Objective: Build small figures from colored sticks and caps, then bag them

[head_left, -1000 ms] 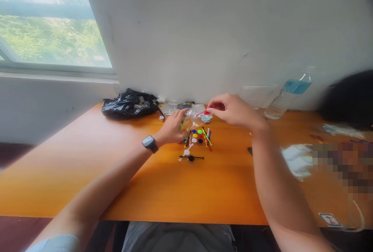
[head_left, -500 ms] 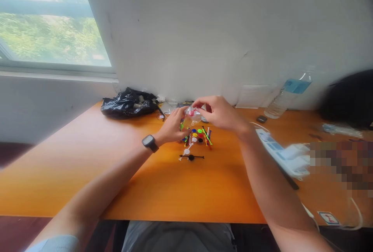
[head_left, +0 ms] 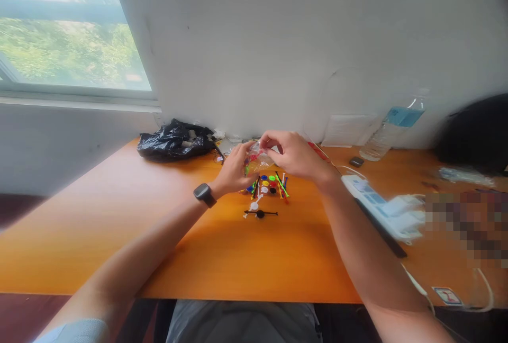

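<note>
My left hand (head_left: 237,167), with a dark watch on its wrist, is closed round a crinkled clear plastic bag (head_left: 265,162) above the table. At the mouth of the bag, my right hand (head_left: 288,153) pinches the end of a small red plastic piece (head_left: 253,158); the rest of it shows against the bag. Below the hands lie several coloured discs, including a green disc (head_left: 272,178) and a black disc (head_left: 273,191). Thin coloured sticks (head_left: 282,185) lie to their right. Nearer to me are a white arrow (head_left: 254,206) and a black arrow (head_left: 260,215), each with a round middle.
A black plastic bag (head_left: 177,141) sits at the back left of the wooden table (head_left: 222,263). To the right are a white power strip (head_left: 369,197) with plugs and cables, a clear water bottle (head_left: 377,139) leaning on the wall, and a small black object (head_left: 356,161).
My right fingers have shifted slightly left at the bag's mouth, now pinching the red piece, which has moved left and down. My left hand has stayed nearly still.
</note>
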Available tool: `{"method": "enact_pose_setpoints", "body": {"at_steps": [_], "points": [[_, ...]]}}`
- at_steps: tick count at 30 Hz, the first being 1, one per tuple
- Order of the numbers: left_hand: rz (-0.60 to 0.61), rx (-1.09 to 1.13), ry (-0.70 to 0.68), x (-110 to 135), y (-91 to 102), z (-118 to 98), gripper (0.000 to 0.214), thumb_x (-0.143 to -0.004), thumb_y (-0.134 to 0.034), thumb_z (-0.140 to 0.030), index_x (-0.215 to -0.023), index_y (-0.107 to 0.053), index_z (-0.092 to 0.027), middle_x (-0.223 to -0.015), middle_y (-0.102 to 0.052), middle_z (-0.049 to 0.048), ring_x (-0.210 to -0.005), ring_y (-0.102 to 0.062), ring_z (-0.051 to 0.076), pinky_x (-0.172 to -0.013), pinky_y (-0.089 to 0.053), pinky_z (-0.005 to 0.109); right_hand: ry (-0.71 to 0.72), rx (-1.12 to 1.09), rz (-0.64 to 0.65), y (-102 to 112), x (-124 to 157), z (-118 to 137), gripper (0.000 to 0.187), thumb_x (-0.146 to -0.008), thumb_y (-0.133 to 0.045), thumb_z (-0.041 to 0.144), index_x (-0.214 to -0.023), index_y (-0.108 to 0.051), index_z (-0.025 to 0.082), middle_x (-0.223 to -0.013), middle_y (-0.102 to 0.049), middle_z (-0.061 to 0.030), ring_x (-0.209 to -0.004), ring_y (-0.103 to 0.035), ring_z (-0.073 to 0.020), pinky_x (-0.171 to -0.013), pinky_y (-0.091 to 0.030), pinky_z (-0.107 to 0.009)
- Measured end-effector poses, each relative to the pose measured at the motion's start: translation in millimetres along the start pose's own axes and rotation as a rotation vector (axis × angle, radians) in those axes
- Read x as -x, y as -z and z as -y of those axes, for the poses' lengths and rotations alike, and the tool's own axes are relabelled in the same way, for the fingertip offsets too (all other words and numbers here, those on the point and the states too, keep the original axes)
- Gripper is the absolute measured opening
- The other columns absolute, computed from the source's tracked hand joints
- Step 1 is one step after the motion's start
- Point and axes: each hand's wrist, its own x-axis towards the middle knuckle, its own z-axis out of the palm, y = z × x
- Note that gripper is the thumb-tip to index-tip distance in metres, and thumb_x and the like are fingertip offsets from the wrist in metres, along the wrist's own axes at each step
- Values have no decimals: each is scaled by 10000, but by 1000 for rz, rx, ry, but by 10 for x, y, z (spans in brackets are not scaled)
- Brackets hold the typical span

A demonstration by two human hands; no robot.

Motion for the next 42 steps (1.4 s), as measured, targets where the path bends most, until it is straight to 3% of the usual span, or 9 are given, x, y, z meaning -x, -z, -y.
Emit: {"method": "enact_pose_setpoints", "body": {"at_steps": [6, 12, 17, 24, 29, 33, 37, 42], "points": [[-15, -39, 14, -11, 14, -56, 731, -810, -740, -301, -1469, -428, -257, -1236, -617, 108, -1074, -584, 306, -933, -492, 454, -22, 27, -44, -64, -19, 26, 95, -843, -626, 146, -831, -655, 235, -863, -767, 3, -842, -705, -206, -853, -475, -354], [-51, -92, 30, -16, 31, -42, 700, -789, -739, -302, -1427, -456, -247, -1196, -600, 102, -1053, -557, 303, -941, -480, 464, 17, 84, -81, -127, -22, 8, 110, -849, -629, 136, -824, -656, 240, -820, -766, 33, -793, -706, -187, -1109, -358, -469], [-148, -142, 71, -23, 29, -66, 678, -767, -741, -320, -1383, -470, -237, -1158, -583, 101, -1040, -538, 308, -912, -474, 467, -31, 101, -217, -144, -28, 12, 108, -846, -624, 134, -808, -654, 231, -817, -769, 15, -768, -691, -193, -1086, -385, -479], [-118, -84, 75, -35, 33, -76, 623, -788, -728, -323, -1361, -495, -251, -1196, -595, 96, -1062, -540, 306, -934, -467, 461, 40, 58, 6, -88, -10, 35, 86, -893, -623, 204, -873, -697, 244, -842, -761, 45, -691, -634, -148, -1203, -227, -598], [-123, -55, 99, -35, 49, -25, 565, -847, -737, -426, -1340, -531, -242, -1189, -620, 102, -1052, -554, 308, -943, -463, 476, 40, 60, 75, 64, 23, 47, 121, -905, -606, 202, -865, -708, 254, -821, -748, 47, -686, -618, -149, -1202, -231, -586], [-69, 88, 103, -52, 63, -30, 489, -885, -721, -496, -1270, -578, -230, -1203, -646, 104, -1054, -591, 297, -940, -477, 455, 138, 104, 75, 116, 11, 25, 164, -926, -593, 182, -871, -725, 262, -793, -730, 54, -681, -604, -141, -1233, -188, -575], [-11, 249, 128, -68, 63, -45, 487, -882, -738, -511, -1245, -597, -219, -1217, -672, 107, -1100, -623, 305, -952, -491, 447, 243, 175, 40, 92, -4, 12, 183, -949, -607, 187, -849, -741, 263, -739, -695, 42, -731, -613, -161, -1261, -160, -561], [-10, 271, 137, -58, 53, -29, 507, -849, -768, -477, -1251, -601, -215, -1193, -678, 104, -1065, -634, 300, -928, -505, 449, 248, 145, 154, 47, 27, 13, 263, -975, -575, 172, -873, -787, 290, -791, -720, 20, -934, -677, -209, -1257, -118, -623]]}}
